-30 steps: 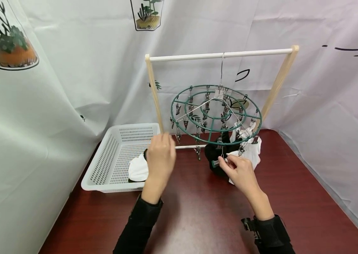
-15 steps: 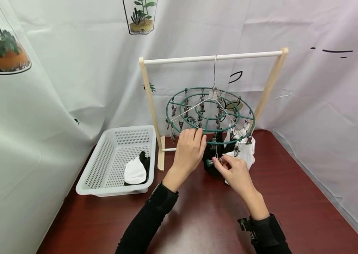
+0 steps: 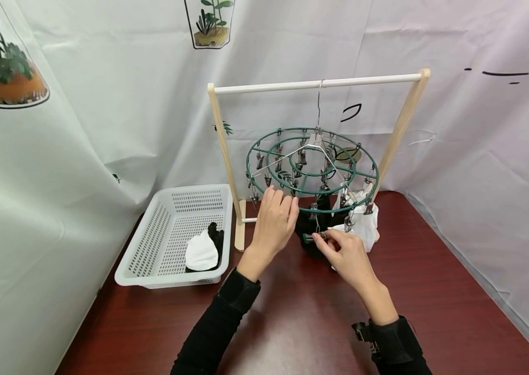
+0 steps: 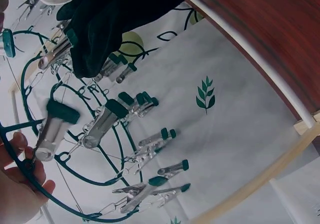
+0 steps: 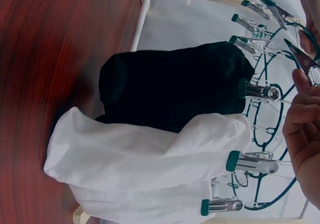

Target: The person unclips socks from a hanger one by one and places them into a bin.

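Head view: the left hand point(image 3: 271, 221) curled its fingers round the green drying ring point(image 3: 312, 194). The right hand point(image 3: 346, 255) pinched a clip point(image 3: 310, 238) — just beside the black sock point(image 3: 309, 221).

Both arms wear long black sleeves, entering from the bottom of the head view. The left sleeve point(image 3: 215, 325) ends in a snug ribbed cuff at the wrist. The right sleeve point(image 3: 400, 349) carries a black strap with a small buckle-like clasp at lower right. Both hands are bare, without rings or gloves.
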The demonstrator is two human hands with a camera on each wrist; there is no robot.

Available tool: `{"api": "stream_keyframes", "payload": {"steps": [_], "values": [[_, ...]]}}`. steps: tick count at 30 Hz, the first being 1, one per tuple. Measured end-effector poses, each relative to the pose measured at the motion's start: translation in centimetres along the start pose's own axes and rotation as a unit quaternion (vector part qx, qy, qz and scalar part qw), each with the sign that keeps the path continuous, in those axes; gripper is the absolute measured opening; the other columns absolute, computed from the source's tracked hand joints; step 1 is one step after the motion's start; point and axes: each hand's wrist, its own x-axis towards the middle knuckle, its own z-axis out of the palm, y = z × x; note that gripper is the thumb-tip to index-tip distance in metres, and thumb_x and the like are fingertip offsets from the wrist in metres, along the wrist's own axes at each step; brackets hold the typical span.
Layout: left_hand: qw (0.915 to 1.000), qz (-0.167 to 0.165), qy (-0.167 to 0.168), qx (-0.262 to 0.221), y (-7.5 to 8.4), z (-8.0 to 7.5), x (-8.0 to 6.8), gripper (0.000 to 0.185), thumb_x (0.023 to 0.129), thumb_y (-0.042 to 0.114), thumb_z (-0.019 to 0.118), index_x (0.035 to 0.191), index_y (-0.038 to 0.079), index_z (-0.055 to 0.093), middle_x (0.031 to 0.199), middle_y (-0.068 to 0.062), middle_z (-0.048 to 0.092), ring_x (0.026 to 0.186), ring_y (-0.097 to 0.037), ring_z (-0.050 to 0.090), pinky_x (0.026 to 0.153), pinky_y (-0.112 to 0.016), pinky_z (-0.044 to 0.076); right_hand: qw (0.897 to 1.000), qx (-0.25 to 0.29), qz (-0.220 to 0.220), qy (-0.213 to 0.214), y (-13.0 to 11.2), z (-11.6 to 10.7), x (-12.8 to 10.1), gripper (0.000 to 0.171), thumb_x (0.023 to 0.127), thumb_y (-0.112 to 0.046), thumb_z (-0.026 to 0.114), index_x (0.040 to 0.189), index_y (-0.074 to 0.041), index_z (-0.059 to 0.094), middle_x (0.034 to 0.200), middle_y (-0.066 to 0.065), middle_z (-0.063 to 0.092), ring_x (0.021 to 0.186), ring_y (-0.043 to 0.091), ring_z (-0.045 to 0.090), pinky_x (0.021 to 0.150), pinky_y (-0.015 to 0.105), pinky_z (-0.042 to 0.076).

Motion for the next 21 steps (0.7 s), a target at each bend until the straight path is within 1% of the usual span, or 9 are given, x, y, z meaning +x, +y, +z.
{"api": "stream_keyframes", "payload": {"steps": [4, 8, 11, 14, 18, 19, 20, 21], "values": [[0.9999, -0.004, 0.000, -0.011, -0.5, -0.1, 0.0, 0.036, 0.100, 0.018, 0.035, 0.066, 0.011, 0.046, 0.070, -0.003, 0.040, 0.074, -0.022, 0.042, 0.108, -0.037, 0.022, 1.000, -0.002, 0.005, -0.007, 0.0, 0.0, -0.1, 0.012, 0.085, -0.023, 0.068, 0.080, -0.012, 0.064, 0.055, -0.011, 0.038, 0.049, 0.004, 0.035, 0.050, 0.023, 0.034], [0.9998, -0.008, 0.001, -0.017, -0.8, -0.2, 0.0, 0.037, 0.100, 0.017, 0.034, 0.064, 0.012, 0.042, 0.069, -0.002, 0.038, 0.073, -0.021, 0.040, 0.108, -0.037, 0.021, 1.000, 0.004, 0.027, -0.013, 0.0, -0.1, -0.2, 0.018, 0.086, -0.025, 0.067, 0.092, -0.007, 0.069, 0.059, -0.010, 0.046, 0.053, 0.004, 0.041, 0.053, 0.024, 0.039], [0.9996, -0.012, 0.006, -0.027, -1.0, -0.3, 0.1, 0.037, 0.099, 0.016, 0.034, 0.063, 0.012, 0.040, 0.068, -0.002, 0.036, 0.072, -0.022, 0.039, 0.109, -0.037, 0.020, 0.999, 0.006, 0.046, -0.005, 0.0, -0.2, -0.2, 0.019, 0.089, -0.024, 0.064, 0.096, -0.007, 0.069, 0.066, -0.008, 0.054, 0.058, 0.005, 0.048, 0.055, 0.025, 0.043], [0.9991, -0.014, 0.009, -0.038, -1.1, -0.4, 0.1, 0.036, 0.099, 0.015, 0.034, 0.063, 0.013, 0.039, 0.068, -0.002, 0.036, 0.071, -0.022, 0.038, 0.109, -0.036, 0.019, 0.999, 0.007, 0.047, 0.016, 0.1, -0.2, 0.0, 0.015, 0.091, -0.017, 0.060, 0.099, -0.006, 0.068, 0.080, -0.002, 0.062, 0.068, 0.009, 0.055, 0.057, 0.026, 0.047], [0.9990, -0.015, 0.006, -0.042, -1.2, -0.5, 0.1, 0.036, 0.099, 0.015, 0.034, 0.063, 0.013, 0.039, 0.069, -0.002, 0.035, 0.071, -0.021, 0.037, 0.110, -0.035, 0.017, 0.999, 0.005, 0.036, 0.040, 0.2, 0.2, 0.8, 0.016, 0.092, -0.008, 0.058, 0.105, -0.003, 0.065, 0.089, 0.003, 0.063, 0.073, 0.012, 0.058, 0.059, 0.025, 0.049], [0.9990, -0.015, 0.005, -0.041, -1.2, -0.5, 0.2, 0.036, 0.099, 0.015, 0.034, 0.063, 0.013, 0.039, 0.069, -0.002, 0.035, 0.071, -0.021, 0.037, 0.110, -0.035, 0.016, 0.998, 0.004, 0.038, 0.040, 0.1, 0.3, 1.0, 0.017, 0.092, -0.008, 0.057, 0.106, -0.003, 0.064, 0.089, 0.003, 0.062, 0.073, 0.012, 0.058, 0.058, 0.025, 0.049], [0.9991, -0.015, 0.004, -0.040, -1.2, -0.5, 0.2, 0.036, 0.099, 0.016, 0.034, 0.063, 0.013, 0.039, 0.069, -0.001, 0.035, 0.071, -0.021, 0.037, 0.110, -0.035, 0.016, 0.998, 0.000, 0.040, 0.038, 0.1, 0.5, 1.4, 0.018, 0.092, -0.009, 0.057, 0.107, -0.002, 0.063, 0.092, 0.005, 0.062, 0.074, 0.014, 0.059, 0.060, 0.027, 0.049], [0.9992, -0.015, 0.003, -0.038, -1.2, -0.5, 0.1, 0.036, 0.099, 0.016, 0.034, 0.063, 0.013, 0.039, 0.069, -0.001, 0.035, 0.072, -0.021, 0.037, 0.110, -0.035, 0.017, 0.998, -0.003, 0.045, 0.032, 0.1, 0.6, 1.7, 0.017, 0.092, -0.010, 0.057, 0.104, 0.000, 0.063, 0.096, 0.006, 0.063, 0.076, 0.016, 0.059, 0.061, 0.029, 0.049]]}}
